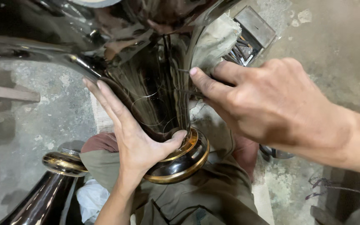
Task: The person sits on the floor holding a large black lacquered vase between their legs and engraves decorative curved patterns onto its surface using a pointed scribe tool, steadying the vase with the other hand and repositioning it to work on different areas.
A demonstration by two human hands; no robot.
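A large polished dark metal vessel (146, 83) with a flared, mirror-like body narrows to a neck with a brass-coloured ring (188, 156) resting over my lap. My left hand (132, 137) lies flat along the neck, fingers spread upward, thumb hooked above the ring. My right hand (267, 104) comes in from the right and pinches a thin dark tool (184, 92) against the vessel's surface. The tool's tip is hard to make out against the reflections.
A second dark metal piece with a brass collar (63, 163) stands at lower left. An open box of small tools (246, 37) sits on the concrete floor (334, 50) beyond the vessel. A woven mat (101, 116) lies underneath. White cloth (90, 198) lies by my left forearm.
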